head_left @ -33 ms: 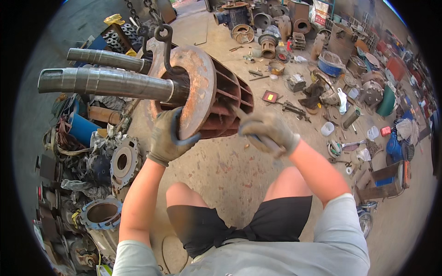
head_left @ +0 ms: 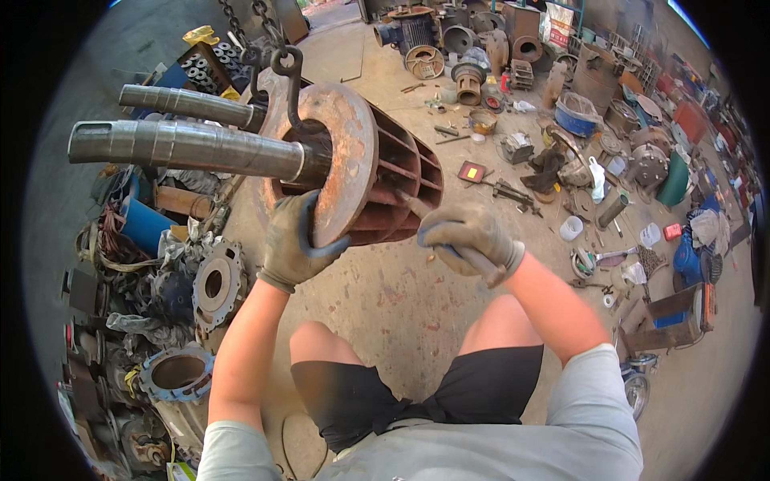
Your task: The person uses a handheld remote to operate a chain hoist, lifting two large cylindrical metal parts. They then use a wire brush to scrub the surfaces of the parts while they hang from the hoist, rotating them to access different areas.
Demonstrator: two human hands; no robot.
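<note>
A rusty vaned rotor (head_left: pixel 401 172) with a round flange (head_left: pixel 357 120) hangs tilted in front of me. A thick steel shaft (head_left: pixel 200 148) runs out of it to the left. My left hand (head_left: pixel 301 240), in a grey work glove, is wrapped round the flange's lower edge. My gloved right hand (head_left: pixel 469 236) is closed round a bar-like hand tool (head_left: pixel 488 271). The tool's far end reaches in among the vanes; its exact kind I cannot make out. A steel hook (head_left: pixel 287 80) on a chain goes into the flange's opening.
A second shaft (head_left: pixel 184 103) and flange lie just behind the first. Stacked castings, including a blue-rimmed housing (head_left: pixel 210 377) and a ring plate (head_left: pixel 233 284), crowd the left. Tools, a blue tub (head_left: pixel 576 124) and machine parts litter the floor on the right.
My right hand and the tool have shifted slightly down and right, and look less blurred. The rotor has moved a little; my left hand keeps its place on the flange.
</note>
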